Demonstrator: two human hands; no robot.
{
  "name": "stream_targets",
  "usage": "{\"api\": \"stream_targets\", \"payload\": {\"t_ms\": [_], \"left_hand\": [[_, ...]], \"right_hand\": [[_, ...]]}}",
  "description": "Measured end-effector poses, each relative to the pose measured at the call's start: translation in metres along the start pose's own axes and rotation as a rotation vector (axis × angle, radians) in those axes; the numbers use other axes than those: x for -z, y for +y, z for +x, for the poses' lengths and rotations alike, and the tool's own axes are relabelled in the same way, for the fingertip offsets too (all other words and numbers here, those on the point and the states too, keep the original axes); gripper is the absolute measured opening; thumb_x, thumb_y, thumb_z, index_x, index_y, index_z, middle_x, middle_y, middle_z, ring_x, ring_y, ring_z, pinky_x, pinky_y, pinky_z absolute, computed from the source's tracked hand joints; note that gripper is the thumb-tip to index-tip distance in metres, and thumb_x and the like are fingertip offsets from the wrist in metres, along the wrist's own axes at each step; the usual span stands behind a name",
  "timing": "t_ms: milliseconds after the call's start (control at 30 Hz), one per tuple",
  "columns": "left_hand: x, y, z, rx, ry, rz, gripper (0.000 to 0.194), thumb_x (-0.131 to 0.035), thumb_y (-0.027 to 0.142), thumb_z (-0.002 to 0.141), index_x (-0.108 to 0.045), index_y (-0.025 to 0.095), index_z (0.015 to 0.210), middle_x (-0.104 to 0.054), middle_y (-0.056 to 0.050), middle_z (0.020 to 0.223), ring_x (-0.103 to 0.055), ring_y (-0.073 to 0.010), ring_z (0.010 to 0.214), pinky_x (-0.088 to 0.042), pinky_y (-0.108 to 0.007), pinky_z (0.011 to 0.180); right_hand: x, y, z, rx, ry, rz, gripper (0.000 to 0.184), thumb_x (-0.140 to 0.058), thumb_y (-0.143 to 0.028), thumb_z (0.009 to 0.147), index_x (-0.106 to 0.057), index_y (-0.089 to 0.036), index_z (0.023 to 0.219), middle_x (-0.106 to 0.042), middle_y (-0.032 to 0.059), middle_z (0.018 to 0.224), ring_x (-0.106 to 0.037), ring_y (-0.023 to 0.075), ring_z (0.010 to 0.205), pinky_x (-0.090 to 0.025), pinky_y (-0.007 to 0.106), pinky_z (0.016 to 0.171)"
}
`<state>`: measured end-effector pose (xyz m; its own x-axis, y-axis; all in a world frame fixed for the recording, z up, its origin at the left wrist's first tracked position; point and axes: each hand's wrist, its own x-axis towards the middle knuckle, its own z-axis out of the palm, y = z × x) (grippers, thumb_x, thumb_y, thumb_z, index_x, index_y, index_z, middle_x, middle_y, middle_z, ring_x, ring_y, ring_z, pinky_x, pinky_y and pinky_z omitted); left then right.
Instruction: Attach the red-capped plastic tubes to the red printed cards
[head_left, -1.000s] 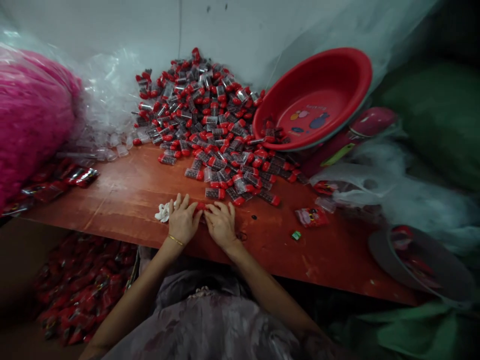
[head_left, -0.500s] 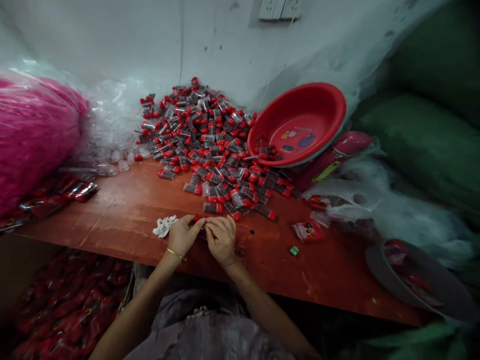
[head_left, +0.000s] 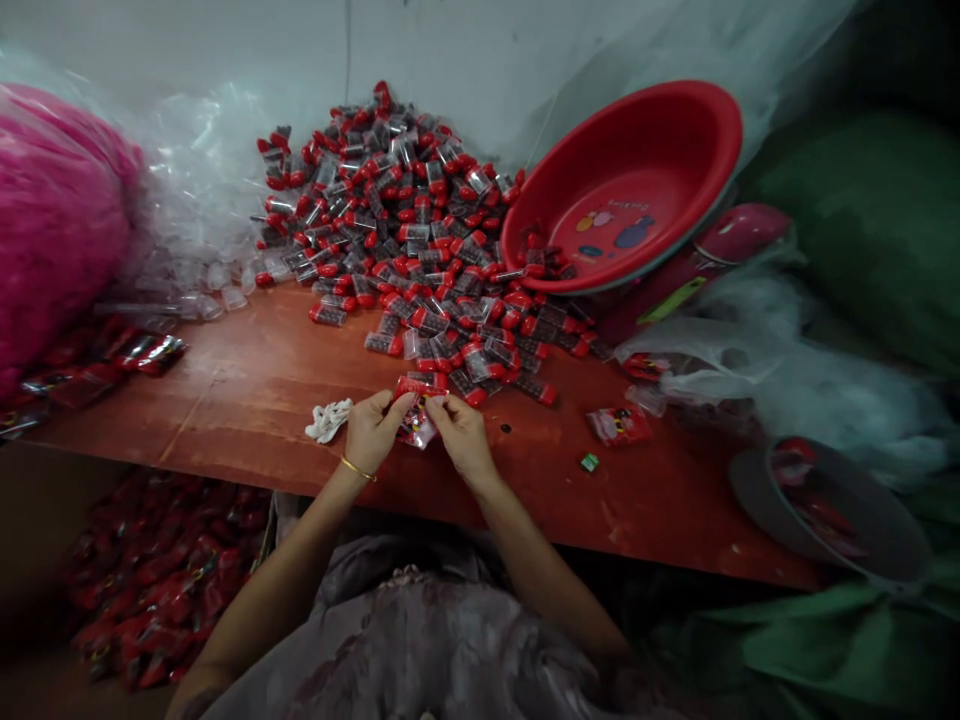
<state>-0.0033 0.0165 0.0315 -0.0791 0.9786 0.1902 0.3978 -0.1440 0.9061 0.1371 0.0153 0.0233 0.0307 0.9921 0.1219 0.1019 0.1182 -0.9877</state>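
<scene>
Packet pinched between two hands, its length pointing away from the body

From my end of the feed, everything hangs on the small printed packet [head_left: 416,428] and how it sits between the hands. It is above the front part of the counter [head_left: 255,390], straight ahead of the torso. The left hand [head_left: 370,428] has its fingers closed on the packet's left side, thumb laid along the upper part; the right hand [head_left: 463,437] pinches the right side near the top. I can't call either hand nearer, since both touch it.

As far as I can make out, the long axis runs away from the body, across the line joining the two hands. The red end lies beyond the thumbs, and the clearer end drops toward me between the palms. I can't tell whether that lower end touches the counter.

Just past the red end is the near edge of the heap of red-capped tubes [head_left: 405,220]; whether they touch is too small to read. A white bundle [head_left: 328,420] lies just beside the left hand.
</scene>
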Motion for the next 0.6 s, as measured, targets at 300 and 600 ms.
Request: {"api": "stream_targets", "payload": {"t_ms": [300,600], "left_hand": [[-0.009,-0.021,0.005,-0.281,-0.076,0.685,0.021,-0.054,0.035,0.083,-0.065,0.017,0.080,-0.063,-0.014,0.119,-0.047,-0.0326,0.122,-0.033,-0.046,0.100],[0.004,0.014,-0.016,-0.037,0.051,0.212,0.037,-0.051,0.040,0.082,-0.064,0.014,0.105,-0.063,-0.015,0.117,-0.052,-0.0286,0.115,-0.036,-0.045,0.100]], "right_hand": [[0.014,0.021,0.003,0.122,0.211,-0.457,0.040,-0.044,-0.042,0.084,-0.047,-0.019,0.052,-0.047,-0.0025,0.049,-0.039,0.0102,0.050,-0.031,0.023,0.052],[0.017,0.000,-0.003,0.147,0.293,-0.481,0.047,-0.035,-0.053,0.086,-0.054,-0.018,0.059,-0.057,0.0032,0.053,-0.046,0.0128,0.051,-0.036,0.025,0.053]]}}
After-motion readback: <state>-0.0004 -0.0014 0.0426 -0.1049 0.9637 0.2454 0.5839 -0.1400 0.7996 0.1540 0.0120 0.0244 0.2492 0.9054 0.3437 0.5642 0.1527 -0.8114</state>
